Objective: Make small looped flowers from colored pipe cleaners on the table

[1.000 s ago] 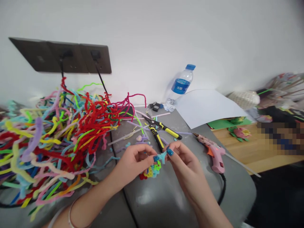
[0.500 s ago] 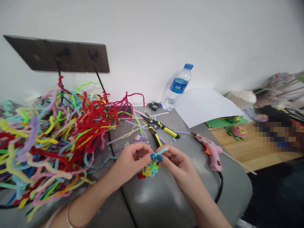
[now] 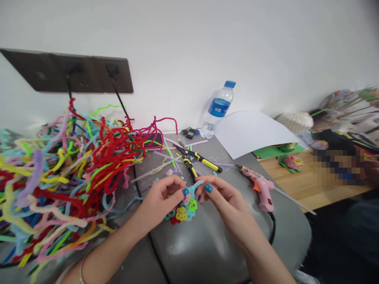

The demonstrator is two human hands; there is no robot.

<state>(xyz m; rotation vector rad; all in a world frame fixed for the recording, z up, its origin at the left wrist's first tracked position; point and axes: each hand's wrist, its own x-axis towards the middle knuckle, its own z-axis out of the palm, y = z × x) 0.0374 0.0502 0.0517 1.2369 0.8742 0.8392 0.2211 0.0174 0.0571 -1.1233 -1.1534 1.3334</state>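
My left hand (image 3: 167, 197) is closed, with thumb and fingers pinching a small bunch of pipe-cleaner flowers (image 3: 181, 213) in yellow, green, pink, red and blue. A light blue pipe cleaner (image 3: 192, 190) rises from the top of the bunch and bends to the right. My right hand (image 3: 220, 193) is curled around the free end of that strand; its thumb lies over the bent fingers, which partly hide the contact. Just beyond the hands, yellow-and-black pliers (image 3: 204, 161) lie with their handles spread.
A big heap of coloured pipe cleaners (image 3: 97, 165) covers the left side. To the right lies a pink glue gun (image 3: 263, 191) with a black cord. Behind stand a water bottle (image 3: 220, 106) and a white paper sheet (image 3: 251, 132). A pink pipe-cleaner flower (image 3: 291, 162) rests on a wooden table.
My right thumb has moved right, away from my left thumb, uncovering the light blue strand. The flower bunch shows more fully. The whole view has shifted slightly.
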